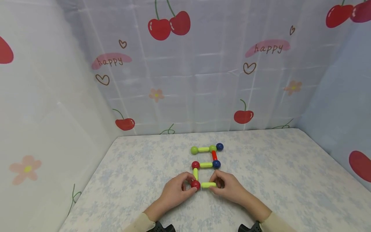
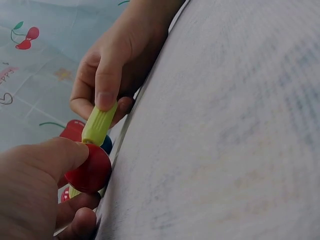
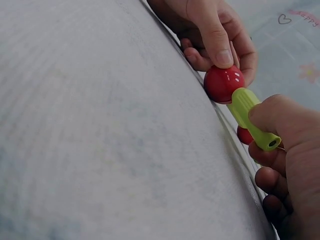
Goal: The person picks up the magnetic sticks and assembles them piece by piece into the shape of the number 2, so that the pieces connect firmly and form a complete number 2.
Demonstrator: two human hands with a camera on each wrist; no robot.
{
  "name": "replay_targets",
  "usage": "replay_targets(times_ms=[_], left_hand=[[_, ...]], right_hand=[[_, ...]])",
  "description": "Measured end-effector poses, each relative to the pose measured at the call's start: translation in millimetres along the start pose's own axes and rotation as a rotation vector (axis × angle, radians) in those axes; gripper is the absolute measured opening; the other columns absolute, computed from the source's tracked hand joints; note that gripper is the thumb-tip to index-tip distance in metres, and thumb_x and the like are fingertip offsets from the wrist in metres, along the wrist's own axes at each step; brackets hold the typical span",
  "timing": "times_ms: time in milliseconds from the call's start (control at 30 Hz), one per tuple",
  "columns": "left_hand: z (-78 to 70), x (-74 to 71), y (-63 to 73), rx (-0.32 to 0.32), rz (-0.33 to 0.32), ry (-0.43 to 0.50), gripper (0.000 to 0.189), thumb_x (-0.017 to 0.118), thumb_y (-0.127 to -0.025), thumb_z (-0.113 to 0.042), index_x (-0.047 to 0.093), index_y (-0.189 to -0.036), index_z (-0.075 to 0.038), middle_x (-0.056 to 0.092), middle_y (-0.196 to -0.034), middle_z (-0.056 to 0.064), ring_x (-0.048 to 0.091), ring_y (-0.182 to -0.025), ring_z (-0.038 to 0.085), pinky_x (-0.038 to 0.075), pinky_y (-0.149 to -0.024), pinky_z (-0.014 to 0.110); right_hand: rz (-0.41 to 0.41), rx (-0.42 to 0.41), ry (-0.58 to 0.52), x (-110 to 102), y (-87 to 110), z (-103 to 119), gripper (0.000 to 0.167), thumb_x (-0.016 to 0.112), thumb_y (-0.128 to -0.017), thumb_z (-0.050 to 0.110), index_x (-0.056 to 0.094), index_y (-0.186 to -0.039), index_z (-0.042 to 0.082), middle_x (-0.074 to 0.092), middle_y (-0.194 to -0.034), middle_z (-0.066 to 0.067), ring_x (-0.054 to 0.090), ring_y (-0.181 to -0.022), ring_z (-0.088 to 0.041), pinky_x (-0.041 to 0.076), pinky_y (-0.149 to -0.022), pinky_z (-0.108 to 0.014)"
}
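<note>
My left hand [image 1: 176, 190] pinches a glossy red ball [image 1: 195, 184] at the near end of a chain of balls and rods. From that ball a yellow-green rod [image 1: 195, 174] runs back to a second red ball [image 1: 195, 164]. My right hand [image 1: 229, 187] holds another yellow-green rod [image 1: 208, 185] between thumb and fingers, its free end pointing at the near red ball. In the head view a narrow gap shows between them. The right wrist view shows a dark round spot in the end of the held rod [image 3: 245, 110].
Farther back, the chain goes on through a yellow-green rod [image 1: 206, 165], a blue ball [image 1: 216, 164], a red rod [image 1: 214, 155] and a green ball [image 1: 213, 148]. Another green ball [image 1: 194, 150] and a blue ball [image 1: 219, 147] sit at its far end. A printed curtain [image 1: 197, 74] stands behind the table [image 1: 139, 161].
</note>
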State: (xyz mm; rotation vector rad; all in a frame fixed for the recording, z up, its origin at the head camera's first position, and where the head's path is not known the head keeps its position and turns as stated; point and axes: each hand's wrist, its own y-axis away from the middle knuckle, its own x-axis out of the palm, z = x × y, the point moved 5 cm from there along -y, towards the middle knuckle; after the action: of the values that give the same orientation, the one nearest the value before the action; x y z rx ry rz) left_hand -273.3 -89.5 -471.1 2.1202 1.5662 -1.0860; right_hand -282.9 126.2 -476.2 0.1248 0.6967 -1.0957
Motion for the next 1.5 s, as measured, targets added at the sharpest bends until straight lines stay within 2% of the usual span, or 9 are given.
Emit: replay_targets(times_ms=[500, 800, 1100, 1300, 1500], left_hand=[[-1.1, 0.3, -0.1, -0.01, 0.007, 0.006, 0.025, 0.077, -0.087, -0.035, 0.064, -0.108, -0.03, 0.067, -0.093, -0.013, 0.046, -0.057, -0.001, 0.038, -0.051, 0.019], [0.0, -0.2, -0.7, -0.019, 0.014, 0.0, 0.025, 0.076, -0.088, -0.036, 0.063, -0.108, -0.031, 0.069, -0.094, -0.012, 0.047, -0.058, -0.001, 0.038, -0.052, 0.019], [0.7, 0.9, -0.5, -0.022, 0.017, -0.007, 0.025, 0.076, -0.087, -0.037, 0.063, -0.107, -0.031, 0.069, -0.094, -0.013, 0.047, -0.058, -0.001, 0.039, -0.052, 0.02], [3.6, 1.3, 0.4, -0.031, 0.017, -0.006, 0.025, 0.076, -0.087, -0.039, 0.063, -0.108, -0.031, 0.067, -0.093, -0.014, 0.047, -0.058, 0.0, 0.039, -0.052, 0.02], [4.7, 2.9, -1.7, -0.018, 0.019, -0.016, 0.025, 0.076, -0.088, -0.04, 0.063, -0.107, -0.032, 0.067, -0.093, -0.015, 0.047, -0.058, -0.001, 0.038, -0.052, 0.02]], right_hand=[[0.004, 0.024, 0.016, -0.6, -0.7, 3.1, 0.015, 0.076, -0.089, 0.025, 0.065, -0.098, 0.022, 0.059, -0.079, 0.007, 0.048, -0.065, -0.001, 0.044, -0.058, -0.021], [0.024, 0.022, 0.021, 0.2, -1.7, 3.4, 0.02, 0.075, -0.09, 0.027, 0.065, -0.106, 0.02, 0.063, -0.088, 0.008, 0.051, -0.07, -0.001, 0.047, -0.061, -0.021], [-0.007, 0.021, -0.014, -1.1, -0.4, 5.6, 0.024, 0.068, -0.096, 0.026, 0.062, -0.115, 0.013, 0.063, -0.093, 0.004, 0.052, -0.069, -0.003, 0.047, -0.061, -0.021], [-0.114, 0.103, -0.081, -6.6, -5.0, 6.0, 0.027, 0.066, -0.097, 0.02, 0.059, -0.122, 0.01, 0.06, -0.098, -0.002, 0.055, -0.075, -0.008, 0.048, -0.067, -0.022], [-0.27, 0.213, -0.103, -27.0, -16.9, 6.9, 0.027, 0.065, -0.098, 0.017, 0.058, -0.123, 0.01, 0.058, -0.101, -0.005, 0.054, -0.084, -0.013, 0.048, -0.071, -0.022]])
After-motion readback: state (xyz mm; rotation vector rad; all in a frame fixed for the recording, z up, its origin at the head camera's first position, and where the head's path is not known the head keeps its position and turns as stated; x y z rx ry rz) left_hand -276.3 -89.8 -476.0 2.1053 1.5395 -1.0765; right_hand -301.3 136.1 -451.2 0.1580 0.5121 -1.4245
